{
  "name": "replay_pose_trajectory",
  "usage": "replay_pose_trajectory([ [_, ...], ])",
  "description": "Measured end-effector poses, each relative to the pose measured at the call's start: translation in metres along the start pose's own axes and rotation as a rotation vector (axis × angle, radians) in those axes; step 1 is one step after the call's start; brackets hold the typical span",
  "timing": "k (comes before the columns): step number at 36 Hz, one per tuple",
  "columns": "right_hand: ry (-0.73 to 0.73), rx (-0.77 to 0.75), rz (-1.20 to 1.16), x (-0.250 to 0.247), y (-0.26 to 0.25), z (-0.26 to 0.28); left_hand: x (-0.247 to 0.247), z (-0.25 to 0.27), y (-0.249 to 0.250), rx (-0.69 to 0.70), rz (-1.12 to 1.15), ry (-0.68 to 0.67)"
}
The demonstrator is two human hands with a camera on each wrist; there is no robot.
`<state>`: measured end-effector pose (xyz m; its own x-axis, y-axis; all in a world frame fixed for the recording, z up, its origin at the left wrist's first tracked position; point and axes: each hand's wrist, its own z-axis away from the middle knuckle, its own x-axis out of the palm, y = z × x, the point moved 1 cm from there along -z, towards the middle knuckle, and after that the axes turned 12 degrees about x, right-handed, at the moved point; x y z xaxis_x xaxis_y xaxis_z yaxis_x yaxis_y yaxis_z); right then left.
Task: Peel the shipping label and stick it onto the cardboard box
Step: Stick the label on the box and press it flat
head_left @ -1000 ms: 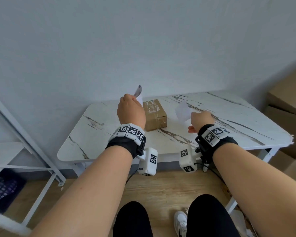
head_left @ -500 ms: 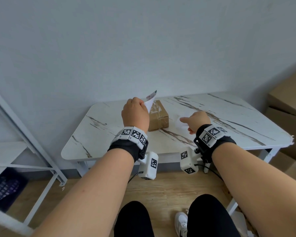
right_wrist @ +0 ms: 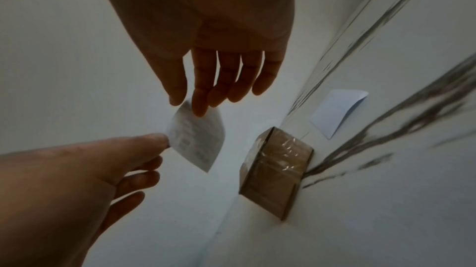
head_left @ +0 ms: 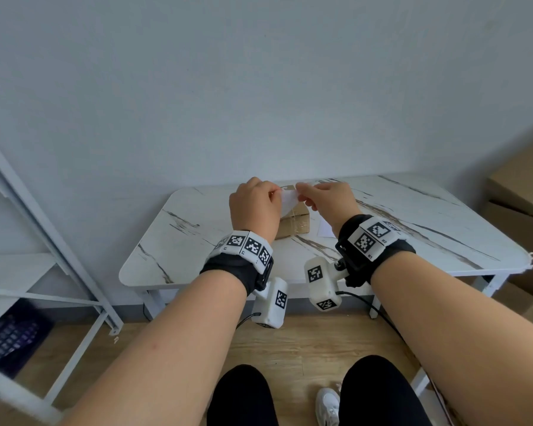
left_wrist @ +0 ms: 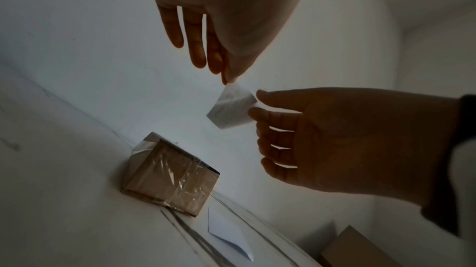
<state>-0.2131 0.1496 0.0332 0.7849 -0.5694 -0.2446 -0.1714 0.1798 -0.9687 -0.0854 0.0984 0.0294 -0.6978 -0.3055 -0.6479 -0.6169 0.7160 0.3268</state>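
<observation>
A: Where is the label [head_left: 288, 200] sitting right now?

B: It is hanging in the air above the box [head_left: 292, 224], clear of the lid and not touching it. The left hand [head_left: 254, 207] is pinching one corner between thumb and fingertips, and the right hand [head_left: 328, 199] is pinching the opposite edge, its other fingers trailing loosely straight.

A: So the peeling is over?

B: It is looking that way. A white sheet [left_wrist: 226, 234], probably the backing, is lying flat on the counter [head_left: 443, 229] just to the right of the box, and nothing is holding it. The label itself is showing faint print through the paper in the right wrist view.

A: And what is left?

B: The sticking. The label is tilting, not yet lying parallel to the box top. I am judging that it needs lowering, squaring to the lid, then pressing down and smoothing. The box is wearing glossy tape across its top, so the adhesive may be gripping less surely there.
</observation>
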Motion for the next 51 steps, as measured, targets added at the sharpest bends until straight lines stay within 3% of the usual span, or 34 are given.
replay_pose_trajectory([
  [13,0.091,0.065,-0.036,0.016,-0.001,-0.016,0.009,-0.003,-0.011,-0.005,0.095,-0.041],
  [22,0.151,0.122,-0.109,0.024,0.005,-0.035,0.028,-0.005,-0.024,-0.185,0.17,-0.119],
  [32,0.056,0.212,0.033,0.03,0.019,-0.06,0.042,-0.007,-0.041,-0.293,0.207,-0.369],
  [42,0.012,0.199,0.081,0.037,0.02,-0.054,0.036,-0.001,-0.05,-0.344,0.207,-0.282],
  [51,-0.064,0.159,0.163,0.045,0.02,-0.038,0.016,0.011,-0.059,-0.398,0.194,-0.286],
])
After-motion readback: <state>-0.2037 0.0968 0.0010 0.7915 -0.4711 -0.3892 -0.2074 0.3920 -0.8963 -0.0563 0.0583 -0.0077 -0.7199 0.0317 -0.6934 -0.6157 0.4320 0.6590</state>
